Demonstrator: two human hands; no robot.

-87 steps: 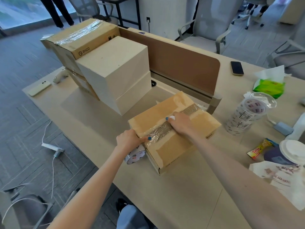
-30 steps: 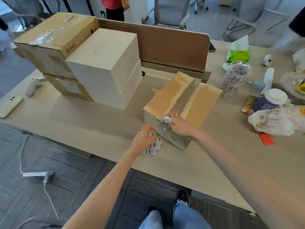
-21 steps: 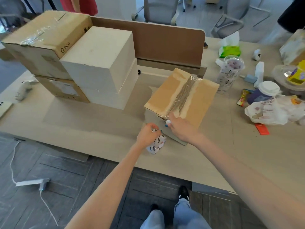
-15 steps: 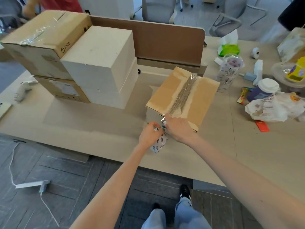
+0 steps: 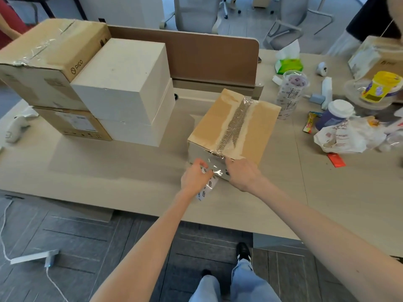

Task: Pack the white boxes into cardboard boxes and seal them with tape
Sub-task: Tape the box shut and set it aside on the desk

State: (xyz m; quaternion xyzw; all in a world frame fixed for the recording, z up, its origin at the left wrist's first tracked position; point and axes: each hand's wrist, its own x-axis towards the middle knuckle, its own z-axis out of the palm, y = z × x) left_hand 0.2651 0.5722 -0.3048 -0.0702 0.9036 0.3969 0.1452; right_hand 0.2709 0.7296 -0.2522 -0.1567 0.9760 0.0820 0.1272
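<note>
The left hand [image 5: 195,176] is clenched around the tape roll [image 5: 207,186], holding it low against the table [image 5: 130,171] edge, just in front of the near face of the cardboard box [image 5: 234,127]. The right hand [image 5: 242,174] sits just to the right of that grip, fingers pressed on the stretch of clear tape [image 5: 214,168] that runs from the roll up over the box's near top edge; whether it pinches the tape or merely presses it flat is hard to tell, since the film is glossy and partly hidden by the fingers. Beyond both hands, the tape strip [image 5: 236,125] lies along the centre seam of the box lid, and it looks wrinkled rather than smooth. The step in hand appears to be finishing this strip: carrying it down the near wall and parting it from the roll. To do that well, the left grip should keep the roll pulled taut and low while the right hand rubs the tape firmly onto the wall from the top edge downward, so no slack bubbles form; only then should the tape be torn, close to the box. Farther off to the left of the grip, two stacked white boxes [image 5: 124,88] wait unpacked.
</note>
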